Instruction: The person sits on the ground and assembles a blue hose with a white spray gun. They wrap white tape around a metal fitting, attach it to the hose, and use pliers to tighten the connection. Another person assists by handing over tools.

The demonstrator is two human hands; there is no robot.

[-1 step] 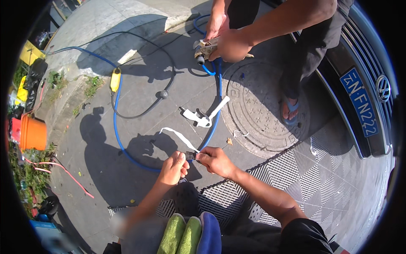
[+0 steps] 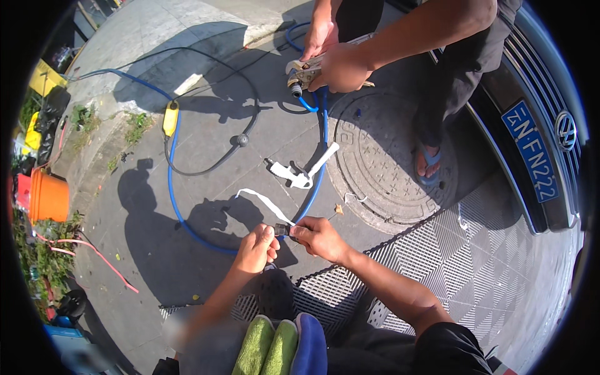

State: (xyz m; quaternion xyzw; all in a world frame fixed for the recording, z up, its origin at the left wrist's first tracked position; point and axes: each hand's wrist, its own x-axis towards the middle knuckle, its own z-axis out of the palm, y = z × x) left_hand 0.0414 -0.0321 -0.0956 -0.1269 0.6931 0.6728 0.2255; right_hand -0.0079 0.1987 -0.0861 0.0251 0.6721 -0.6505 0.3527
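Note:
A small dark fitting [image 2: 282,230] is between my two hands, its details too small to tell. My left hand [image 2: 254,249] is closed on its left end, thumb on top. My right hand [image 2: 317,239] pinches its right end, where a strip of thin white tape [image 2: 267,201] starts and trails away to the upper left. Beyond my hands a white air blow gun [image 2: 300,174] lies on the pavement. Across from me, a co-worker's hands [image 2: 337,62] grip locking pliers [image 2: 306,70] clamped on a metal coupling [image 2: 296,89] joined to a blue hose.
The blue hose [image 2: 178,212] loops over the paving, with a black cable [image 2: 215,164] and a yellow tag [image 2: 170,119]. A round manhole cover [image 2: 390,169] lies by the co-worker's foot. On the right stands a car front [image 2: 500,119]; an orange bucket [image 2: 50,195] is at left.
The co-worker's pliers have turned very slightly. My hands and the fitting have not visibly moved.

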